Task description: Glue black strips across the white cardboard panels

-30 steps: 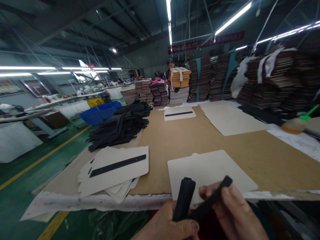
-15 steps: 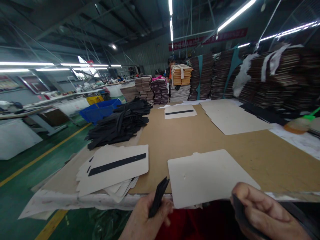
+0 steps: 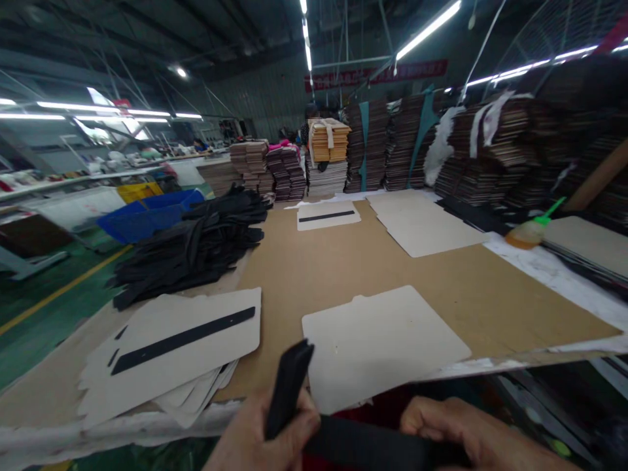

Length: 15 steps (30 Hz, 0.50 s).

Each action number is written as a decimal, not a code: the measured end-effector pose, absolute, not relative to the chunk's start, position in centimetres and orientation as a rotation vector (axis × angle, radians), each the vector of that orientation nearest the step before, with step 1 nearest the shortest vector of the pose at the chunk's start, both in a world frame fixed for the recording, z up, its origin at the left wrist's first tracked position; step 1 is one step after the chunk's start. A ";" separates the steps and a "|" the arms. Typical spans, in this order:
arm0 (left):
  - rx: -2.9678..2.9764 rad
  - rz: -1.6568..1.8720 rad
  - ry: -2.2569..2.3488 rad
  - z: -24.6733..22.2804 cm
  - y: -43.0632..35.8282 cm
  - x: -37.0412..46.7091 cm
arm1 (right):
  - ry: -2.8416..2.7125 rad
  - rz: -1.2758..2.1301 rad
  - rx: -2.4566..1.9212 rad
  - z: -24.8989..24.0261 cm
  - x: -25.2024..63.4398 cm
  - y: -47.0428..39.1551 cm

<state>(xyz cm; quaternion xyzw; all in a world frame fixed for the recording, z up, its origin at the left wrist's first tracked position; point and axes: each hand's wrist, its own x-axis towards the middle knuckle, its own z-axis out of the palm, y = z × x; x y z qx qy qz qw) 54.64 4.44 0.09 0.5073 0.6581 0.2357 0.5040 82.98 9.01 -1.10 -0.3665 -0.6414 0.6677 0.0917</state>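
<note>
A bundle of black strips (image 3: 289,383) stands up in the left hand (image 3: 269,428), in front of the plain panel (image 3: 383,347), near its left side. The grip of this hand is narrow, with the thumb and fingers closed around the bundle. One more black strip (image 3: 367,445) extends between the two hands, nearer to the person than the plain panel. The right hand (image 3: 466,428) has curled fingers, and its grip holds the other end of this strip; the lower part of this hand is cut by the picture edge.

The plain panel is pale and lies flat on the brown-covered table (image 3: 333,261). To the left of the plain panel is a loose pile of pale panels (image 3: 210,360), and the top one bears a black strip lying across it. Behind this pile, farther than the plain panel, there is a heap of dark strips (image 3: 196,242). Beyond the plain panel lie a small panel (image 3: 330,224) with a dark strip and, more to the right, some pale sheets (image 3: 426,222). Farther right of the plain panel stands a bottle (image 3: 527,234) with a green nozzle.
</note>
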 end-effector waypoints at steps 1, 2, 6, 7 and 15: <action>1.227 0.581 1.650 0.3 4.6 54.2 | -1.896 1.954 -1.154 -1.1 84.4 9.5; 1.237 0.586 1.702 0.5 4.7 53.8 | -1.871 1.917 -1.217 -1.2 85.7 10.1; 1.288 0.534 1.813 1.0 5.7 53.8 | -1.778 1.765 -1.392 -2.0 89.0 13.1; 1.291 0.516 1.832 1.0 6.1 54.2 | -1.734 1.734 -1.429 -2.2 89.2 13.9; 1.242 0.515 1.853 -0.1 9.4 55.7 | -1.518 1.410 -1.530 -4.0 87.8 19.5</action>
